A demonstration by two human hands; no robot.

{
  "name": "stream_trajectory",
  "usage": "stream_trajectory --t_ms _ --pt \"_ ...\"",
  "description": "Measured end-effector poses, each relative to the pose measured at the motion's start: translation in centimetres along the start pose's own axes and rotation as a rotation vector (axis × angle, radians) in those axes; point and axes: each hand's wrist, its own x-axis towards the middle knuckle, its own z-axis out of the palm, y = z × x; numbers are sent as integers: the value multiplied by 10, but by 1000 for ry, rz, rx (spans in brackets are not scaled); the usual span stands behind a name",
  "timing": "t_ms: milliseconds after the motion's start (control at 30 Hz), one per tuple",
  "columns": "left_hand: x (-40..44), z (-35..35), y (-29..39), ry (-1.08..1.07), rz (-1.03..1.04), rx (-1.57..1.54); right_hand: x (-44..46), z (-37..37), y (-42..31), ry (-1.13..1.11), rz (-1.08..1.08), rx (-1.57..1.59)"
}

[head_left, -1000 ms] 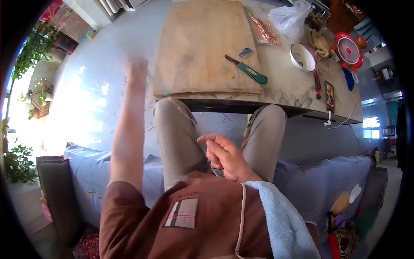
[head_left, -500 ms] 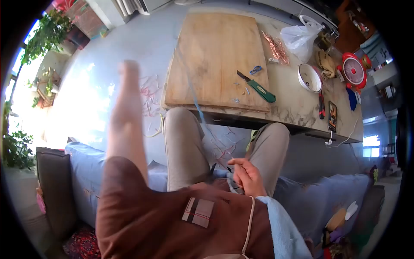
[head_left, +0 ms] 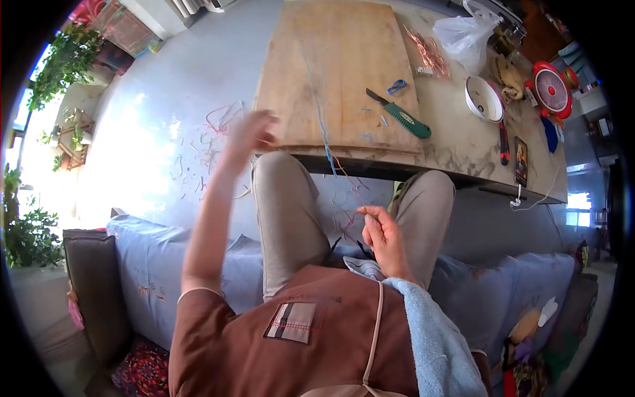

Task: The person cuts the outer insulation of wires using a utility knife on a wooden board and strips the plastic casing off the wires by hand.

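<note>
My right hand is closed above my lap, thumb against the curled index finger, pinching the end of a thin wire. A long blue strip, loose and slightly blurred, stretches over the wooden board's near edge toward that hand. My left hand is raised beside the board's left edge, above my knee. Motion smears its fingers, so whether it holds anything is unclear. On the wooden board lie a green-handled utility knife, a small blue loop and short blue scraps.
A bundle of copper wire, a plastic bag, a white bowl, a red-handled tool and a phone rest on the table to the right. Wire scraps litter the floor at left. A blue-covered sofa is behind me.
My left arm has swung from stretched out at far left back toward the board's near left corner. The right hand keeps its pinch. The view has shifted slightly.
</note>
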Motion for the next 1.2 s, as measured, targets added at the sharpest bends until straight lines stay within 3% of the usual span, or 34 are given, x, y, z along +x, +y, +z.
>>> stream_trajectory --t_ms 100,200,300,400,533,567,667,700,967,1200 --pt "-42 84 16 -233 -61 -210 -2 -1 -4 19 -23 -57" --pt "-42 103 4 -299 -86 -297 -3 -4 -2 24 -30 -17" --pt "-42 96 -6 -213 -65 40 -7 -6 -4 -1 51 39" --pt "-50 69 -16 -358 -109 -257 -6 -7 -6 -97 184 246" --pt "-57 53 -39 -557 -286 -1142 -2 -1 -11 -251 260 359" --pt "-64 58 -34 -488 -382 -1424 -1 2 -13 -261 275 369" --pt "-72 64 -22 -378 -326 -1703 -1 6 -16 -292 248 354" --pt "-70 62 -20 -292 -300 -1695 -2 11 -22 -303 234 345" --pt "-41 49 21 -216 -301 -1638 -4 25 -42 -291 97 314" --pt "-27 52 29 -120 -436 -1587 -15 12 -40 -257 17 196"
